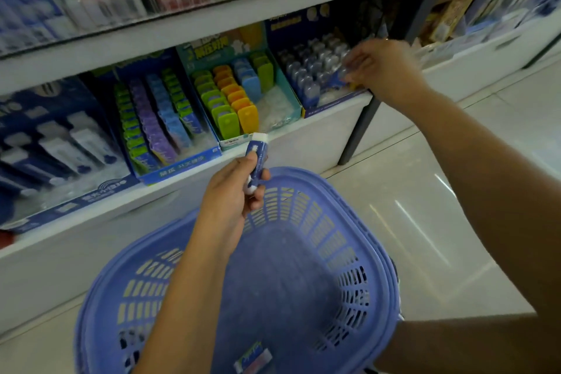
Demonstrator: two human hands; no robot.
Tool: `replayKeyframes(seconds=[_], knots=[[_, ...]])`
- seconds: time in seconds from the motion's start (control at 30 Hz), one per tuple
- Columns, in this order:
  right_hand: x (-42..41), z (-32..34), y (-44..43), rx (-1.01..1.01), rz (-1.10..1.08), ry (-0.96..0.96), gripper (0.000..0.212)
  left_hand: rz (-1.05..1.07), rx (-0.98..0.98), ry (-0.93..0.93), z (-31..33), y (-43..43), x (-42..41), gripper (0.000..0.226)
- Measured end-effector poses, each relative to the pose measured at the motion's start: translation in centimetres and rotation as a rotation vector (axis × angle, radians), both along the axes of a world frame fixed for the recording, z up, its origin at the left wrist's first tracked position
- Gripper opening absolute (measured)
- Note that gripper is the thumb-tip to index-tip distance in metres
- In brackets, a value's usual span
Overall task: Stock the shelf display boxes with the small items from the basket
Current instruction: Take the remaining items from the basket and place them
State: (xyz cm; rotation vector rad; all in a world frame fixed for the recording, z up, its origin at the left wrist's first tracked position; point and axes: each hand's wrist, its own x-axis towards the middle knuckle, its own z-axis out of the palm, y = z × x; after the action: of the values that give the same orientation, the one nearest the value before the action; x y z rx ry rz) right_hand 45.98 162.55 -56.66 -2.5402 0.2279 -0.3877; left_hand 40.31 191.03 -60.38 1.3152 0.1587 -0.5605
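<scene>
left hand (230, 200): grips blue stick item (258, 155), raised over the basket (334, 188), ready for shelving
right hand (379, 70): fingers inside dark blue display box (291, 30), probably seating stock; grasp too blurred to tell
below left hand: one packet (253, 358) in basket

Left grip (232, 196) pinching, right grip (382, 70) reaching forward

tiled floor (425, 222) | dark shelf post (361, 130) | white bin (485, 51), right
</scene>
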Motion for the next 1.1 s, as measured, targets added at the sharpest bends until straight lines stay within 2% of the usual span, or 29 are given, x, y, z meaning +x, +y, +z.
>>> replayKeyframes(seconds=[0.13, 0.33, 0.5, 0.67, 0.73, 0.8, 0.9, 0.97, 1.1], knots=[[1.1, -0.2, 0.4, -0.247, 0.192, 0.045, 0.022, -0.016, 0.023, 0.015, -0.8, 0.0, 0.0, 0.023], [2.8, 0.1, 0.6, -0.442, 0.319, 0.09, 0.023, -0.018, -0.011, 0.025, -1.5, -0.2, 0.3, 0.017], [2.7, -0.2, 0.9, -0.455, 0.264, 0.095, 0.025, -0.035, -0.074, 0.006, -1.4, -0.4, 0.1, 0.015], [1.6, 0.2, 2.5, -0.482, 0.209, 0.158, 0.034, -0.078, -0.063, -0.125, -0.4, 0.7, -0.2, 0.018], [0.7, 0.4, 4.4, -0.389, 0.171, 0.092, 0.032, -0.075, -0.035, -0.189, 0.0, 1.5, -0.2, 0.018], [-0.7, 1.3, 7.2, -0.161, 0.196, 0.077, 0.02, -0.044, -0.019, -0.228, 0.4, 2.5, -0.3, 0.018], [-3.0, 2.9, 12.5, 0.276, 0.394, 0.263, 0.013, 0.014, 0.045, -0.287, 0.7, 4.4, -0.6, 0.019], [-3.8, 3.1, 15.7, 0.375, 0.508, 0.346, 0.016, 0.043, 0.089, -0.327, 0.8, 5.8, -0.8, 0.02], [-3.8, 3.1, 20.5, 0.511, 0.566, 0.298, 0.015, 0.087, 0.162, -0.412, 1.3, 9.0, -0.7, 0.018]])
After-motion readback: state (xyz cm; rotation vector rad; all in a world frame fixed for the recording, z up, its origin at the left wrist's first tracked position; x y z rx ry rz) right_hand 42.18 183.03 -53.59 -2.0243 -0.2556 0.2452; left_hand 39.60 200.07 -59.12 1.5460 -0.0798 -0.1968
